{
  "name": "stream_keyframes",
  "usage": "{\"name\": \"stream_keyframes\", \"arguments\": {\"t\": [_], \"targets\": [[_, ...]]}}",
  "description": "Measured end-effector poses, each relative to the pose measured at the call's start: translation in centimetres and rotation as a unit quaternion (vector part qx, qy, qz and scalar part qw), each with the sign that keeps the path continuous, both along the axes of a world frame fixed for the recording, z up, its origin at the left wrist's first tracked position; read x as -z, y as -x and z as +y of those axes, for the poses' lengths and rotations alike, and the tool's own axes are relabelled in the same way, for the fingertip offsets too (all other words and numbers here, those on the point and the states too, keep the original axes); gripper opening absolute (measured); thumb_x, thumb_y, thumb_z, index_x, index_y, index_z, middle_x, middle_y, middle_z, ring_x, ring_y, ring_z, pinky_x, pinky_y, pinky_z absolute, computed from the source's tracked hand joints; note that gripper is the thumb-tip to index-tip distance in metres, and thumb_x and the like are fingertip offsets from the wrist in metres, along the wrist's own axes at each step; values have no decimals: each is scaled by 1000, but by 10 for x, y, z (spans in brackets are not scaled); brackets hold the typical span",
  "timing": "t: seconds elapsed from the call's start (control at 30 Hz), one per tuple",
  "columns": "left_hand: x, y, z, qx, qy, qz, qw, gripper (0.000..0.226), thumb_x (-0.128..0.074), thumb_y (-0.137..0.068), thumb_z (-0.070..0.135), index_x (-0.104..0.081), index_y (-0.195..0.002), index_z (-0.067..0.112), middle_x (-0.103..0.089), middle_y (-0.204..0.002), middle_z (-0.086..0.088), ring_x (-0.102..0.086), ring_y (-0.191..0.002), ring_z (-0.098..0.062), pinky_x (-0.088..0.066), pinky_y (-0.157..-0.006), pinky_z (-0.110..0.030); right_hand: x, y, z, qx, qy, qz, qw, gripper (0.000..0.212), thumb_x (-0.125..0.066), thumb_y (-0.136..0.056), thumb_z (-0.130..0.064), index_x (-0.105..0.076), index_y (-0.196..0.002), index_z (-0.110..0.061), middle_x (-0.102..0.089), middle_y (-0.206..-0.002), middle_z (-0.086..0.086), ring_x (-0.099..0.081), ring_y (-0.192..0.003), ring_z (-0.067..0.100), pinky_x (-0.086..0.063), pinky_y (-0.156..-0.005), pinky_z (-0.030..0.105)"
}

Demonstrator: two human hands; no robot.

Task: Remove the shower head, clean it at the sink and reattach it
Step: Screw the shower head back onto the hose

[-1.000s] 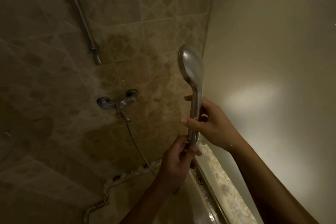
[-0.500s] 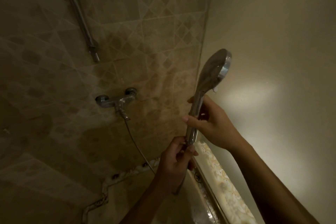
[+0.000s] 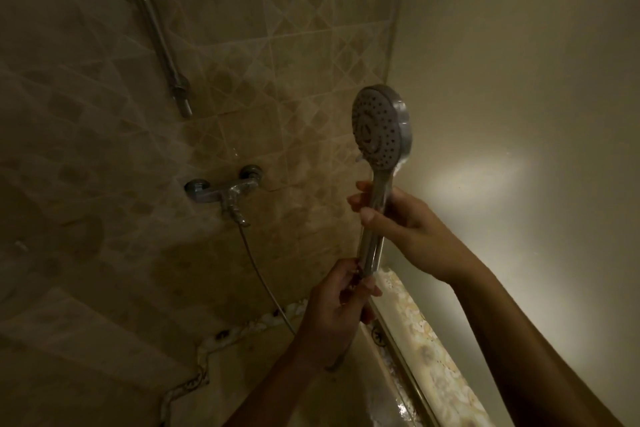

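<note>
Both hands are wrapped around the shower head, which stands nearly upright in front of the corner where the tiled wall meets the plain wall. The right hand grips the middle of the handle, thumb across the front and fingers curled behind it. The left hand is closed around the bottom end of the handle, where the hose joins it; the joint itself is hidden inside the fingers. The round spray face, dotted with small holes, is turned toward the camera and slightly left, with its chrome rim showing on the right side.

The hose runs from the tap on the tiled wall down and to the right, passes behind the left hand, and a short loop of it shows just below the left wrist. Above the tap, a metal rail slants down the tiled wall and ends in a free tip well apart from the shower head. A pale pebbled ledge runs along the foot of the plain wall, below the right forearm. The room is dim, with one bright patch of light on the plain wall to the right of the shower head.
</note>
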State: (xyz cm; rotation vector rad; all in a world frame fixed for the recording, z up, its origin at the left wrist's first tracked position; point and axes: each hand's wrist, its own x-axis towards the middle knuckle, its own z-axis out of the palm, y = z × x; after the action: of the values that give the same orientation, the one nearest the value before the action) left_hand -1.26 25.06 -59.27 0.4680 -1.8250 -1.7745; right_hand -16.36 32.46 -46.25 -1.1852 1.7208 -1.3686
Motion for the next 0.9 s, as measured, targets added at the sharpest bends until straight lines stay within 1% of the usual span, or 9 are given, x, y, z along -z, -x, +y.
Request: {"name": "stream_keyframes", "arguments": {"t": [0.1,0.17,0.3,0.37,0.5,0.6,0.7,0.8,0.9], "targets": [[0,-2,1,-3,-7,-1,1000,30,-64,-94,62,-66,-113,39,-76,-92,1,-67,-62,-14,-55,-59,-29,-3,6,7,-97,16,-76,992,49,-55,-101,4,-48,-146,-13,-70,-135,9,-65,-129,19,-52,-108,32],[1,-2,1,-10,-16,-7,1000,32,-65,-92,64,-66,-113,39,-76,-92,0,-67,-61,-17,-55,-59,-34,-3,8,7,-93,21,-57,994,42,-62,-97,4,-59,-136,-12,-74,-123,14,-70,-120,24,-57,-102,34],[5,-2,3,-6,-7,-10,1000,29,-63,-98,58,-65,-113,34,-76,-92,-2,-68,-60,-18,-55,-59,-32,-2,1,-4,70,3,147,987,46,-90,-75,-31,-66,-110,-15,-74,-88,14,-74,-78,29,-62,-74,52],[6,-3,2,-11,0,-13,1000,26,-63,-99,55,-65,-112,33,-76,-92,-3,-68,-59,-17,-55,-59,-30,2,0,-6,88,-6,220,971,58,-83,-73,-52,-63,-114,-16,-71,-95,12,-69,-80,28,-60,-73,52],[4,-5,-1,-19,-8,-10,1000,26,-64,-99,55,-66,-111,32,-75,-92,-5,-68,-61,-17,-55,-59,-32,2,5,3,-58,20,-22,998,39,-65,-97,-20,-57,-135,-19,-72,-129,3,-67,-123,13,-56,-103,30],[3,-6,1,-23,-21,-12,999,28,-65,-96,60,-68,-109,35,-76,-92,-4,-68,-62,-16,-55,-59,-33,0,10,5,-75,20,-52,996,40,-67,-95,-1,-59,-132,-14,-76,-120,11,-73,-115,21,-58,-100,33],[1,-7,4,-24,-20,-19,999,31,-65,-94,63,-69,-107,35,-76,-92,-1,-68,-63,-14,-55,-60,-30,-4,6,-2,28,16,47,998,42,-87,-80,-17,-65,-115,-12,-76,-93,15,-76,-90,32,-62,-84,57],[-5,-5,6,-8,-10,-33,999,32,-64,-92,65,-67,-110,38,-76,-93,1,-68,-64,-13,-55,-61,-29,-2,-1,-7,85,11,121,989,51,-90,-71,-46,-64,-107,-21,-72,-83,4,-73,-77,26,-60,-74,57],[-11,-6,9,27,-12,-48,998,32,-60,-94,66,-66,-112,40,-75,-96,4,-69,-67,-14,-56,-64,-31,2,4,-6,10,43,4,999,48,-80,-81,-50,-67,-115,-18,-77,-102,9,-76,-99,26,-61,-89,50]]}}
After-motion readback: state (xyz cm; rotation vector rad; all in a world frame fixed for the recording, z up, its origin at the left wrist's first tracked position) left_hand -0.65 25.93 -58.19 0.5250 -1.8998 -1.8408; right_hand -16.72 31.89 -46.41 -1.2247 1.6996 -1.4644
